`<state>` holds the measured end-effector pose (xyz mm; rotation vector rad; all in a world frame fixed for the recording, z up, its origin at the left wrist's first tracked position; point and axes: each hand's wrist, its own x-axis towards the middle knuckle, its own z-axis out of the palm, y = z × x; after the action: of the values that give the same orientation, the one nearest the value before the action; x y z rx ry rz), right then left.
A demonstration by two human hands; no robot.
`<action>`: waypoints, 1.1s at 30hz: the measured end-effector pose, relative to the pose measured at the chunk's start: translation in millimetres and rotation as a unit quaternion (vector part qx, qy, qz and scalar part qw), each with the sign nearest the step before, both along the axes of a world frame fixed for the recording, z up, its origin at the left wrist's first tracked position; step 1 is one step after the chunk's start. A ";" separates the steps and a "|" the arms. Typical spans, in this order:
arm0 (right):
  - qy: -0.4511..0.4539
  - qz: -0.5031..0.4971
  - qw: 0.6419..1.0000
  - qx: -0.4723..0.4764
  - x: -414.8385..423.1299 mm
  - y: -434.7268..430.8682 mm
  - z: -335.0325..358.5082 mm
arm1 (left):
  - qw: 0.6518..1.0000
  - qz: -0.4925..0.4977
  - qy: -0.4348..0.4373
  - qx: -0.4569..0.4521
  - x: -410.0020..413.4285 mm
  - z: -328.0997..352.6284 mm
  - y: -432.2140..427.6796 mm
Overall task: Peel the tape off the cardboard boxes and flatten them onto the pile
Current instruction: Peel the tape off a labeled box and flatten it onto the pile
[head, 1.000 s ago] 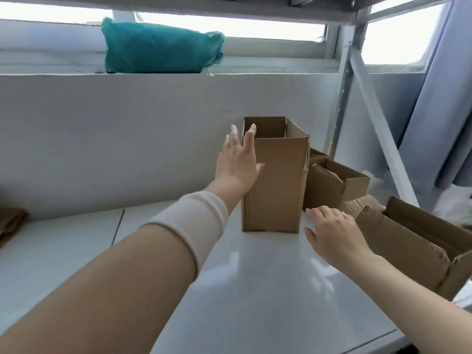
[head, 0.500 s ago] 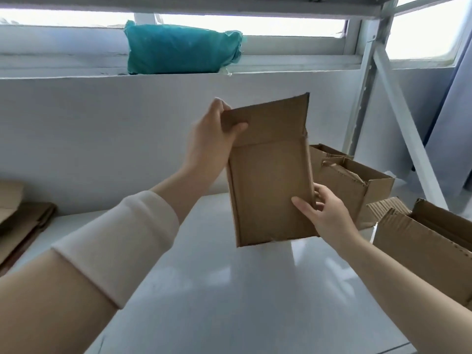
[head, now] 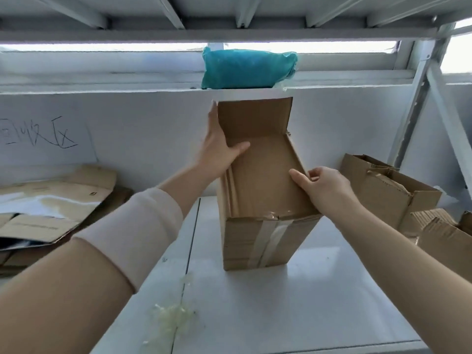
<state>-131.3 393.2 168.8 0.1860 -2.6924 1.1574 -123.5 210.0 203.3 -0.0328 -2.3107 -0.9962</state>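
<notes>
Cardboard box (head: 260, 180), tall and brown, is held tilted above a white shelf (head: 255, 307), its taped bottom facing the camera with a strip of clear tape (head: 270, 238) running across the seam. The left hand (head: 219, 149) clasps the upper left edge, thumb on the front panel, while the right hand (head: 324, 187) grips the right edge. Flattened cardboard pile (head: 53, 208) lies at left, more open boxes (head: 388, 192) at right.

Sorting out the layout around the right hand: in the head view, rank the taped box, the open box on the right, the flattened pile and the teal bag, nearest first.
1. Taped box: held by the right hand.
2. Open box: just right.
3. Teal bag: up on the ledge.
4. Flattened pile: far left.
</notes>
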 end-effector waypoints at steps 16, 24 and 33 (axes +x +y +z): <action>-0.083 0.058 0.985 -0.142 1.9 0.5 -16.7 | 0.980 -0.041 -0.175 0.082 12.9 -46.5 6.6; 0.131 -0.024 0.962 0.239 20.4 -8.1 -11.2 | 0.982 -0.020 -0.162 0.092 0.7 -49.2 10.2; 0.066 -0.038 0.942 0.327 15.8 -23.8 7.7 | 0.983 -0.003 -0.167 0.082 2.6 -48.4 13.8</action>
<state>-115.6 369.3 176.5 0.2404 -2.8224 0.1794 -120.9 223.7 154.9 0.2084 -2.5161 -1.2736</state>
